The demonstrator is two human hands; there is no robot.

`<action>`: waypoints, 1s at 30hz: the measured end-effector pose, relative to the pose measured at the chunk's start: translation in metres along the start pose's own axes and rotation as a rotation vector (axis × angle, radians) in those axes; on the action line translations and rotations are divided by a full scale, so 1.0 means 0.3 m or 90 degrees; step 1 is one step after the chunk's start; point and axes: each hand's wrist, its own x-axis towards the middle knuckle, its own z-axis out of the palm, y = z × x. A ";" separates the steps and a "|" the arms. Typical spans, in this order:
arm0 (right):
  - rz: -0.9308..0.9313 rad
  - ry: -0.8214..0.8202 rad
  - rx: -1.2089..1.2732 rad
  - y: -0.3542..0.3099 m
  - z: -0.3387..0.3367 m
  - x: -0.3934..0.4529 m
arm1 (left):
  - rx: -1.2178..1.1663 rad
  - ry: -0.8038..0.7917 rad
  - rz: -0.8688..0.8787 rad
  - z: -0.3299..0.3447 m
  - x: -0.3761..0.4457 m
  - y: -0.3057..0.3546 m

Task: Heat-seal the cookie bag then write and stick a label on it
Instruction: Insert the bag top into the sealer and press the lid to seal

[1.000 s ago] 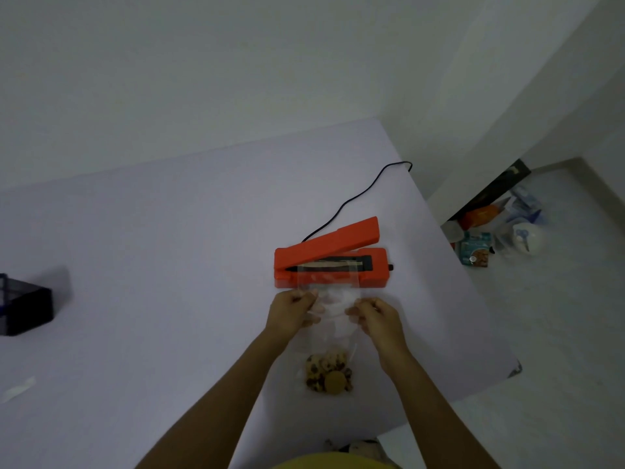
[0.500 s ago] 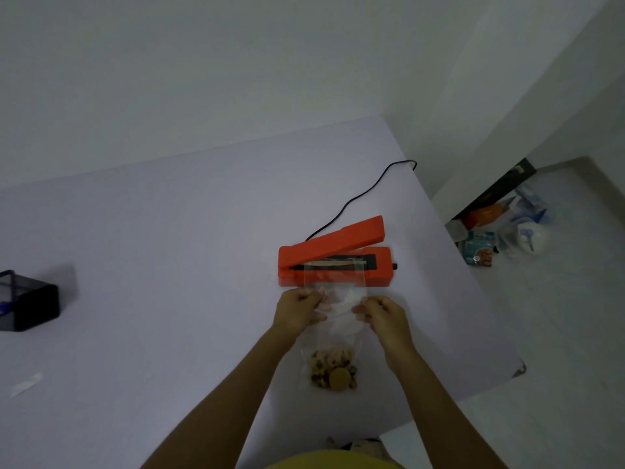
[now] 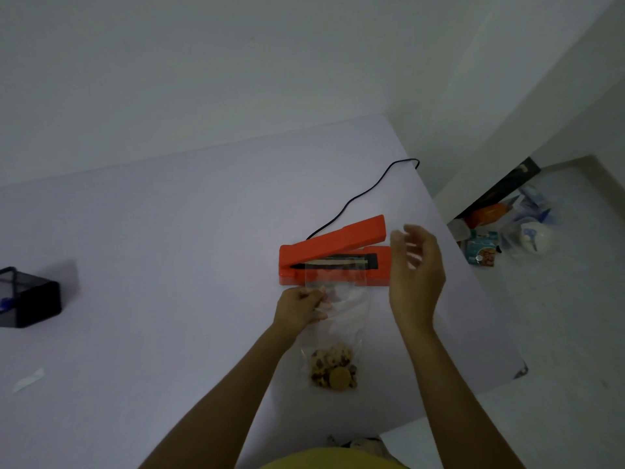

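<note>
An orange heat sealer point(image 3: 334, 245) sits on the white table point(image 3: 169, 248), its lid raised at the right end. A clear cookie bag point(image 3: 338, 313) lies in front of it, and the bag's open top edge rests across the sealer's black strip. Several cookies point(image 3: 333, 368) are bunched at the bag's near end. My left hand point(image 3: 299, 308) pinches the bag's left side just below the sealer. My right hand point(image 3: 416, 272) hovers open beside the sealer's right end, off the bag, holding nothing.
A black power cord point(image 3: 365, 194) runs from the sealer to the table's far right edge. A dark box point(image 3: 28, 299) stands at the left edge, with a white paper strip point(image 3: 28, 380) nearer me. Packets and clutter point(image 3: 500, 231) lie on the floor to the right.
My right hand let go of the bag and rose toward the right end of the sealer. The left hand kept its hold on the bag.
</note>
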 end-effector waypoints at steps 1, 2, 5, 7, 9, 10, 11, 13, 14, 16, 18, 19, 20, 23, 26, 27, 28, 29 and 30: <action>-0.017 -0.015 0.004 -0.034 -0.002 0.014 | -0.004 -0.001 -0.001 0.001 0.000 0.000; -0.031 -0.029 0.004 -0.065 -0.005 0.024 | -0.007 -0.003 -0.003 0.002 0.000 -0.001; -0.066 -0.066 -0.011 -0.105 -0.004 0.048 | -0.008 -0.010 -0.008 0.001 -0.001 -0.005; -0.079 -0.085 -0.030 -0.097 0.003 0.057 | -0.003 -0.013 -0.008 -0.003 0.003 -0.008; -0.077 -0.085 -0.050 -0.076 0.009 0.059 | -0.003 -0.009 -0.010 -0.006 0.006 -0.008; -0.072 -0.080 -0.056 -0.066 0.010 0.060 | -0.002 -0.008 -0.009 -0.007 0.007 -0.009; -0.065 -0.075 -0.060 -0.055 0.010 0.062 | 0.001 -0.008 -0.007 -0.007 0.007 -0.009; -0.054 -0.068 -0.072 -0.035 0.005 0.065 | 0.007 -0.017 0.001 -0.004 0.003 -0.010; -0.047 -0.065 -0.073 -0.026 0.003 0.068 | 0.008 -0.021 0.005 -0.002 0.000 -0.010; -0.033 -0.060 -0.071 -0.010 0.000 0.072 | 0.010 -0.020 0.006 0.002 -0.003 -0.010; -0.018 -0.060 -0.069 0.003 -0.002 0.075 | 0.009 -0.012 0.000 0.004 -0.007 -0.008; -0.011 -0.059 -0.068 0.010 -0.004 0.076 | 0.008 -0.009 -0.002 0.005 -0.008 -0.008; -0.005 -0.059 -0.066 0.017 -0.005 0.078 | 0.008 -0.006 -0.003 0.005 -0.009 -0.009; 0.003 -0.057 -0.070 0.040 -0.010 0.081 | 0.007 0.002 -0.007 0.005 -0.008 -0.012; 0.016 -0.055 -0.077 0.056 -0.014 0.083 | -0.003 0.007 -0.012 0.009 -0.005 -0.012; 0.021 -0.054 -0.079 0.060 -0.014 0.084 | -0.006 0.007 -0.012 0.010 -0.005 -0.012; 0.026 -0.053 -0.080 0.064 -0.014 0.084 | -0.009 0.006 -0.011 0.012 -0.005 -0.011; 0.031 -0.053 -0.081 0.069 -0.014 0.085 | -0.014 0.006 -0.010 0.013 -0.006 -0.011; 0.035 -0.053 -0.082 0.074 -0.013 0.087 | -0.017 0.006 -0.009 0.013 -0.006 -0.011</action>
